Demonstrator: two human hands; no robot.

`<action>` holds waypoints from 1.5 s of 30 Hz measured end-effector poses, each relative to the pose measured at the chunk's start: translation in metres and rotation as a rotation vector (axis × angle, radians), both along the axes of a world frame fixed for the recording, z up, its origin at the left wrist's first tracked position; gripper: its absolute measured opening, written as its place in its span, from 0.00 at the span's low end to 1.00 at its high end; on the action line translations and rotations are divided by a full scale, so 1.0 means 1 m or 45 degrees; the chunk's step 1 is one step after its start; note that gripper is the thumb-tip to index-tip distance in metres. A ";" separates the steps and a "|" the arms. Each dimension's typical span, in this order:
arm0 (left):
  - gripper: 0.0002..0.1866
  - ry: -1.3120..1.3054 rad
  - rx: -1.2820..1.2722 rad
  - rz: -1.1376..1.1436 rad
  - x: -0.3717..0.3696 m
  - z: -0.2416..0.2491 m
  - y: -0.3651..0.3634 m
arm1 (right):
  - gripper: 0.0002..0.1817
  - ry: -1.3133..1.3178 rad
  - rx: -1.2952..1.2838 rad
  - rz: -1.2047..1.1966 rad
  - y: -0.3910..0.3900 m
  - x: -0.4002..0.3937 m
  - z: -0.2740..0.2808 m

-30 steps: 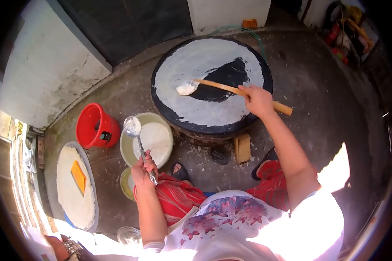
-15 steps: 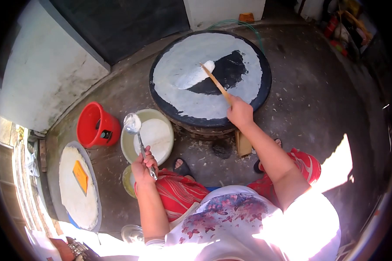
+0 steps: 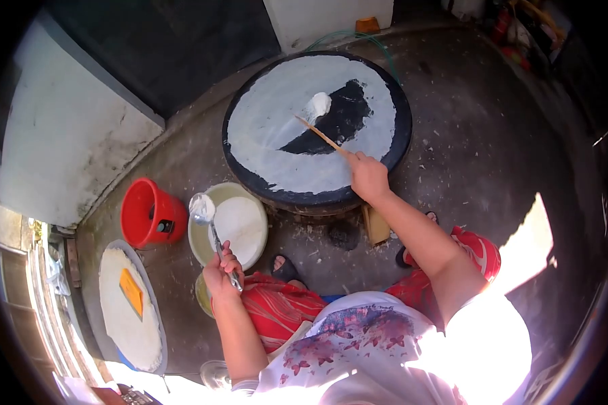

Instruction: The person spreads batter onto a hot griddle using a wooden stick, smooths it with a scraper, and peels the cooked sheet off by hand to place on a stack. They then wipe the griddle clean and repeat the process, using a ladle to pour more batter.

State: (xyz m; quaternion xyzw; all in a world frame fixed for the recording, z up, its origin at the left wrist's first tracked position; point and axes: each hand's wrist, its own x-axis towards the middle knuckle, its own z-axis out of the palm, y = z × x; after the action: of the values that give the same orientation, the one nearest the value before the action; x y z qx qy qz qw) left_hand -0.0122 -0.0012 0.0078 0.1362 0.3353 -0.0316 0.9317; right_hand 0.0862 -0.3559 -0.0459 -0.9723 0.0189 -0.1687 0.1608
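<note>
Thin white batter [image 3: 263,101] covers much of a round black griddle [image 3: 402,135], with a dark bare patch right of its middle. A thick white lump [image 3: 319,104] lies at the upper edge of that patch. My right hand [image 3: 369,177] grips a thin wooden spreader [image 3: 324,137], whose far end is over the batter left of the patch. My left hand [image 3: 223,272] is closed around the handle of a metal ladle [image 3: 202,209]. White batter coats the ladle's bowl, which is above the left rim of a pale basin [image 3: 262,229] of white batter.
A red bucket [image 3: 138,214] stands left of the basin. Below it, a round tray [image 3: 161,337] bears a white sheet and a yellow scraper [image 3: 131,291]. A wooden block [image 3: 375,226] stands below the griddle. A green hose [image 3: 378,44] runs behind.
The spreader's far end has moved left and down, off the white lump onto the thin batter. The lump looks more compact. My left hand still holds the ladle near the basin.
</note>
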 end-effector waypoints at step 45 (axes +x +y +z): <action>0.15 0.096 0.050 -0.018 0.013 -0.003 -0.010 | 0.15 0.415 1.248 -0.252 -0.176 0.032 -0.030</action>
State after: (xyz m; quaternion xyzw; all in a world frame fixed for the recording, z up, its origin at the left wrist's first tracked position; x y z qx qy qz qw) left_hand 0.0007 -0.0110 0.0047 0.1556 0.3696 -0.0369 0.9153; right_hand 0.1185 -0.5315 -0.0762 -0.7901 0.2121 -0.0010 0.5751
